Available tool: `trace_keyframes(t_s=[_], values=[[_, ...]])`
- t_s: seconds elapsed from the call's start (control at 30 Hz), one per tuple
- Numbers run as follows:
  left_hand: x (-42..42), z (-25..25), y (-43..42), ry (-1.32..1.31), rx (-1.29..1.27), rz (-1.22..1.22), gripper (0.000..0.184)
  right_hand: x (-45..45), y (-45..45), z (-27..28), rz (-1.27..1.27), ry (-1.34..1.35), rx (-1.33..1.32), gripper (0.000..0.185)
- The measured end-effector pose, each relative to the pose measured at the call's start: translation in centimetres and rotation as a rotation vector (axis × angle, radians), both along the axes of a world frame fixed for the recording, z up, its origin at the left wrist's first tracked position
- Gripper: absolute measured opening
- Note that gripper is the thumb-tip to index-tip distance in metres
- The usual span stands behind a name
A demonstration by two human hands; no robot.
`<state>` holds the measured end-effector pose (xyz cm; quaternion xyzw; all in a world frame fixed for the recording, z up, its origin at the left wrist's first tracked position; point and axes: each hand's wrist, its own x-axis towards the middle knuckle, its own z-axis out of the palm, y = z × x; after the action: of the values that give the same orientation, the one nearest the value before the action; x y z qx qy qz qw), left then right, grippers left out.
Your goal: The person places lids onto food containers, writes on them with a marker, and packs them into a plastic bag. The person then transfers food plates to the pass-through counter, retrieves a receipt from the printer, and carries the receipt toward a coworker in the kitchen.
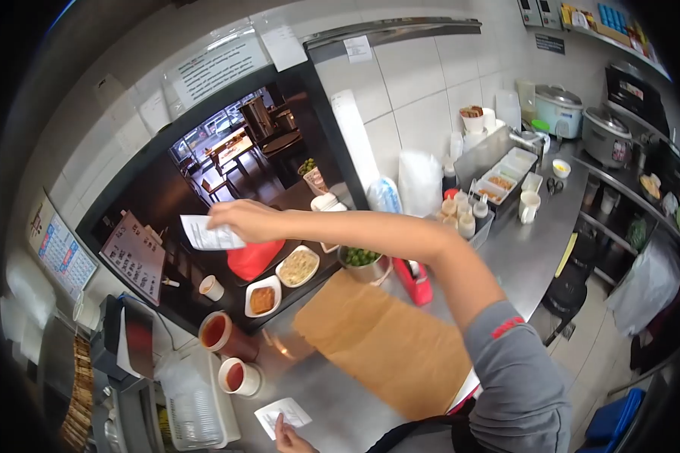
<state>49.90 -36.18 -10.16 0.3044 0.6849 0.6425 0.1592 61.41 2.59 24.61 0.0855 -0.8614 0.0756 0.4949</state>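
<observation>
My right hand (pixel 243 222) reaches across the counter toward the serving window, its fingers closed on a printed paper slip (pixel 208 234). Beneath that slip lies a red item (pixel 254 261), partly covered from view. At the lower edge, my left hand (pixel 291 439) pinches a second printed slip (pixel 283 415) above the steel counter. A flat brown paper bag (pixel 381 347) lies in front of me. Near the window ledge are a white dish of pale shredded food (pixel 298 266) and a white dish with a browned piece of food (pixel 262 300).
Two containers of red sauce (pixel 216 330) (pixel 242 376) stand left of the bag. Beyond it are a metal bowl of green fruit (pixel 361 257) and a red tape dispenser (pixel 412 281). Squeeze bottles (pixel 461 211), a topping tray (pixel 501 181) and rice cookers (pixel 557 109) line the right side.
</observation>
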Motion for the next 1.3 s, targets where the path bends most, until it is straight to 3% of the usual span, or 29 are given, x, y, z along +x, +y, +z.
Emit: trace_keyframes(t_s=[0.13, 0.2, 0.23, 0.3, 0.37, 0.43, 0.47, 0.5, 0.53, 0.6, 0.63, 0.73, 0.8, 0.87, 0.93, 1.0, 1.03, 1.17, 1.23, 1.3], values=[[16.0, 9.7, 8.1, -0.108, -0.055, 0.025, 0.051, 10.6, -3.1, -4.5, 0.365, -0.189, -0.175, 0.017], [20.8, 12.1, 11.6, 0.065, 0.518, -0.182, 0.054, 15.9, -6.7, -7.1, 0.465, -0.474, -0.329, 0.010], [22.6, 12.1, 12.5, 0.055, 0.507, -0.161, 0.054, 17.7, -8.0, -8.7, 0.540, -0.530, -0.336, 0.007], [25.7, 12.5, 14.7, -0.554, 0.595, -0.177, 0.052, 20.7, -8.3, -9.9, 0.669, -0.663, -0.335, 0.008], [28.2, 14.9, 16.0, -0.609, 0.596, -0.124, 0.049, 22.1, -6.9, -9.5, 0.799, -0.791, -0.316, 0.008], [29.4, 15.7, 16.7, -0.624, 0.644, -0.048, 0.037, 22.3, -2.7, -6.7, 0.505, -0.746, -0.256, 0.010], [29.2, 15.3, 16.6, -0.618, 0.651, -0.035, 0.037, 22.2, 0.3, -4.9, 0.493, -0.607, -0.314, 0.014], [28.9, 14.6, 15.9, -0.516, 0.547, -0.008, 0.036, 21.6, 4.2, -2.8, 0.352, -0.382, -0.319, 0.015], [28.7, 13.8, 15.3, -0.416, 0.442, 0.017, 0.036, 21.6, 8.1, 0.2, 0.125, -0.336, -0.279, 0.013], [28.8, 12.8, 14.1, -0.307, 0.338, 0.047, 0.029, 21.0, 17.6, 3.7, -0.158, 0.064, -0.492, 0.014], [28.9, 12.5, 13.6, -0.203, 0.229, 0.069, 0.023, 21.4, 23.2, 5.7, -0.161, 0.187, -0.592, 0.016], [29.9, 11.9, 12.9, -0.201, 0.127, 0.112, 0.019, 24.1, 34.5, 9.8, -0.463, 0.794, -0.747, 0.020], [31.8, 13.3, 12.4, -0.214, 0.056, 0.153, 0.026, 25.1, 38.3, 11.2, -0.670, 0.946, -0.932, 0.028], [32.3, 13.9, 12.8, -0.229, -0.010, 0.197, 0.033, 25.7, 38.4, 11.9, -0.596, 0.928, -1.002, 0.032], [32.8, 13.6, 13.2, -0.305, -0.020, 0.182, 0.024, 26.2, 38.6, 12.7, -0.533, 0.891, -1.073, 0.036], [32.7, 13.2, 13.5, -0.310, -0.060, 0.187, 0.022, 26.6, 39.2, 12.8, -0.152, 0.918, -1.082, 0.033], [32.8, 13.4, 13.7, -0.295, -0.060, 0.164, 0.021, 26.9, 39.1, 12.9, -0.099, 0.884, -1.075, 0.033], [32.9, 14.7, 14.7, -0.294, -0.063, 0.134, 0.019, 27.4, 39.1, 12.8, -0.394, 0.977, -1.030, 0.034], [32.6, 14.3, 14.9, -0.290, -0.060, 0.111, 0.018, 28.4, 38.8, 12.7, 0.092, 0.794, -1.108, 0.028], [33.1, 14.9, 15.5, -0.307, -0.015, 0.095, 0.018, 28.7, 38.2, 12.9, 0.049, 0.702, -1.065, 0.023]])
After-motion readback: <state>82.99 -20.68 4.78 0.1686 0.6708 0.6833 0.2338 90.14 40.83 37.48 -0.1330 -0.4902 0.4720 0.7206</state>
